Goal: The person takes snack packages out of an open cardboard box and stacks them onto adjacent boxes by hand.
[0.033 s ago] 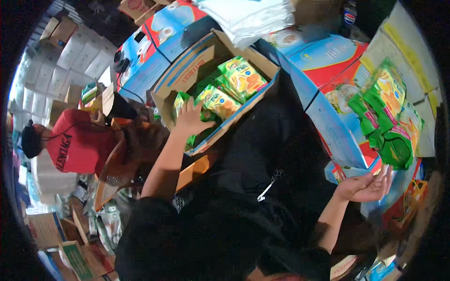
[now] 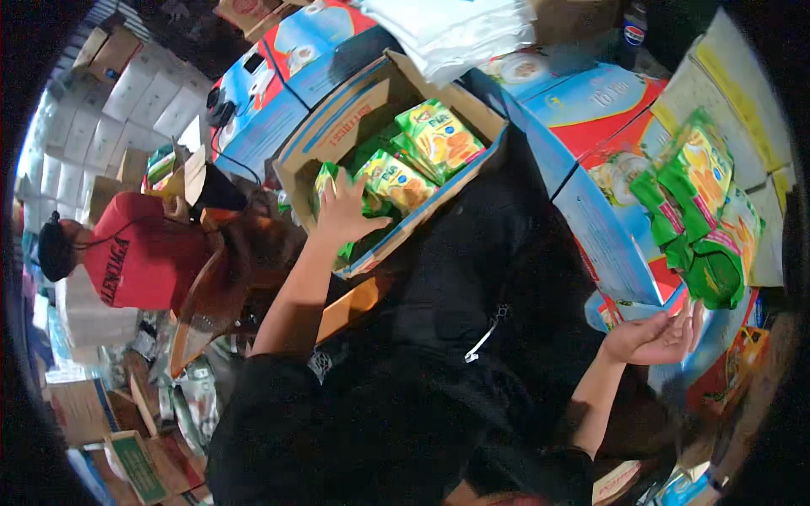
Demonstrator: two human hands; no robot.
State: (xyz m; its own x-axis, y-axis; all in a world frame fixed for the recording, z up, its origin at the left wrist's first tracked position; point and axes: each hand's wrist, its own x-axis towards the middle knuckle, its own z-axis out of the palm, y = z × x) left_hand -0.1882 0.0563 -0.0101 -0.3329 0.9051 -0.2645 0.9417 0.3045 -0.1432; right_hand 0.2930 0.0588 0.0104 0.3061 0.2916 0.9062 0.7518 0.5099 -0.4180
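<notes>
An open cardboard box (image 2: 451,101) holds several green snack packets (image 2: 434,135) with orange and yellow pictures. My left hand (image 2: 342,207) is spread open at the box's left end, on or just over a packet there; exact contact is unclear. At the right, more green packets (image 2: 696,194) lie piled on blue-and-red cartons (image 2: 565,118). My right hand (image 2: 662,333) is open just below that pile, palm turned partly up and fingers loosely curled, with nothing visible in it.
Folded white sheets (image 2: 447,29) sit beyond the box, near a dark bottle (image 2: 633,42). A person in red (image 2: 143,253) sits at the left by stacked white packages (image 2: 131,93). Cardboard pieces (image 2: 148,464) lie lower left. Pale yellow-striped cartons (image 2: 730,110) stand at the right edge.
</notes>
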